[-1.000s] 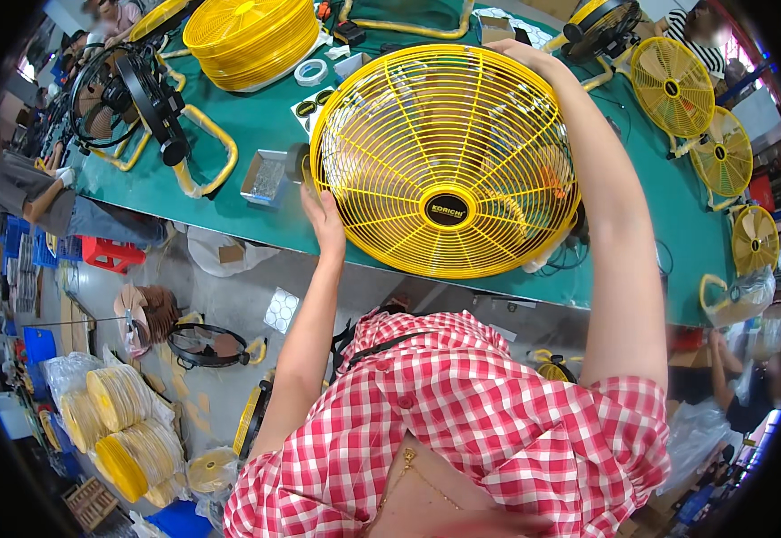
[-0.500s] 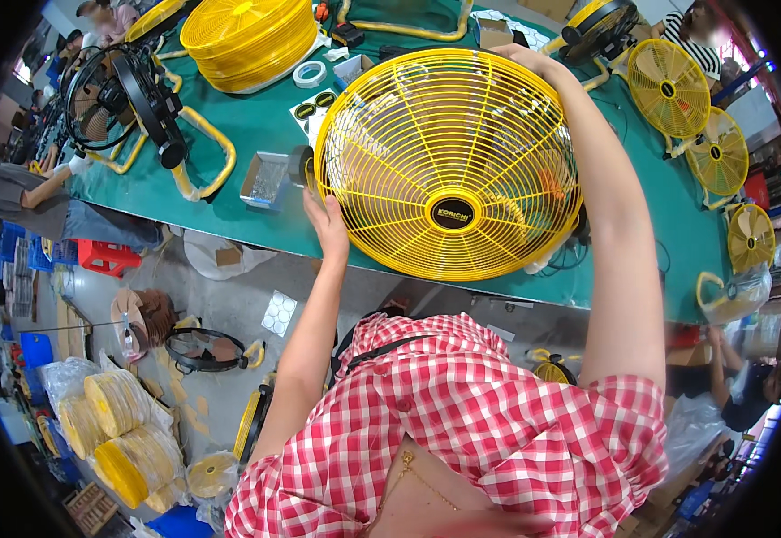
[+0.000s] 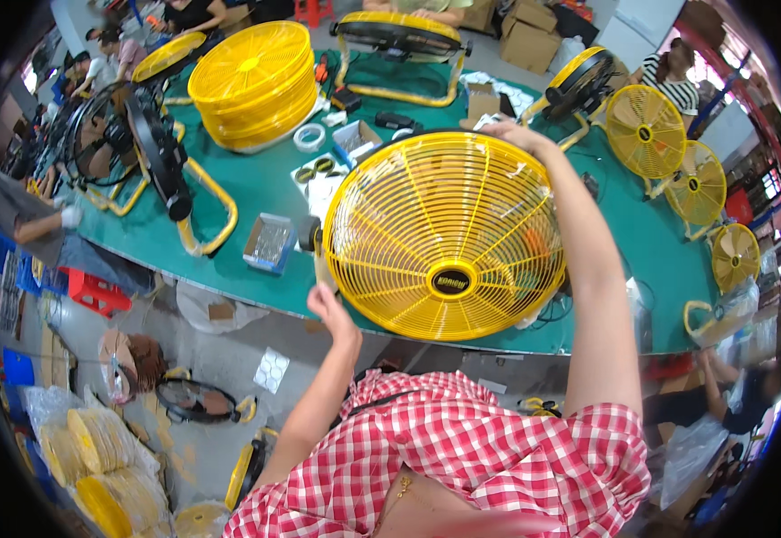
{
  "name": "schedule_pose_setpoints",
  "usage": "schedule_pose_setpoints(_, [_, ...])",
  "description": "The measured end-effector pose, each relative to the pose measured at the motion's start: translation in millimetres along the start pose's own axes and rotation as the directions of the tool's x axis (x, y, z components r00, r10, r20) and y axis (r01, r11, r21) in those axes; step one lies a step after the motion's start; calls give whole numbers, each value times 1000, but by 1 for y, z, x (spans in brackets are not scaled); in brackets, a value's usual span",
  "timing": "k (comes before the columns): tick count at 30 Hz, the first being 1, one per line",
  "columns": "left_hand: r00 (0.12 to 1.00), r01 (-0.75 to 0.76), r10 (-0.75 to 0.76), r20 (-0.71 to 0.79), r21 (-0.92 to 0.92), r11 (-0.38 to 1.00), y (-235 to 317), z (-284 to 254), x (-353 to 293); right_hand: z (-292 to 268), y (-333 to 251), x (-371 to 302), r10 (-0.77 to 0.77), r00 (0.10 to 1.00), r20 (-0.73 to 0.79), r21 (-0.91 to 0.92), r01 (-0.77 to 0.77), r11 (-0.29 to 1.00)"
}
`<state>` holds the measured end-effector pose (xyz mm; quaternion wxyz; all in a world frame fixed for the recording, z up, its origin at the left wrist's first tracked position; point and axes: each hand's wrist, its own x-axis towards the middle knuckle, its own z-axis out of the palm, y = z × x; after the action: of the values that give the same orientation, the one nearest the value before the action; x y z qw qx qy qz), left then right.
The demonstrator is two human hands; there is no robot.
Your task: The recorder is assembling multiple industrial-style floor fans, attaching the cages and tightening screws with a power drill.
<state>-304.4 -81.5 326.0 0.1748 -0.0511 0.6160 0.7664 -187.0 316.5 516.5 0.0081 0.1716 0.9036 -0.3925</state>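
Observation:
A round floor fan with a yellow wire guard (image 3: 408,215) and a black centre badge (image 3: 451,281) faces up toward me on the green table (image 3: 162,202), tilted. My right hand (image 3: 523,141) reaches over its right side and grips the far rim; the guard partly hides those fingers. My left hand (image 3: 334,314) is low at the fan's left side, fingers curled in around the lower end of the fan's yellow stand (image 3: 321,263). Just above it, a black knob (image 3: 310,233) sticks out from the side. What lies under the guard is mostly hidden.
Left of the fan are a box of small metal parts (image 3: 269,242) and a roll of tape (image 3: 309,137). Stacked yellow guards (image 3: 251,85) stand behind. Other fans (image 3: 646,133) line the right edge. A co-worker (image 3: 27,211) is at the left.
The fan appears lower in the view, its guard tipped further. My left hand has gone from lying open against the guard's side to curled fingers lower down. My right hand stays at the far rim.

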Motion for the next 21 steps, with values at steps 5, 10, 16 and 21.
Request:
schedule_pose_setpoints(5, [793, 600, -471, 387, -366, 711, -51, -8, 13, 7, -31, -13, 167, 983, -76, -27, -169, 985])
schedule_pose_setpoints(10, [634, 759, -360, 685, -462, 458, -52, 5, 11, 29, -83, -51, 192, 968, -163, 44, -187, 981])
schedule_pose_setpoints(16, [572, 596, 23, 820, -436, 674, -75, 6, 25, 74, -134, -99, 100, 942, -321, 246, -19, 969])
schedule_pose_setpoints(21, [363, 827, -196, 911, -218, 518, -76, -3, 24, 107, -156, -145, 123, 957, -263, 472, 16, 881])
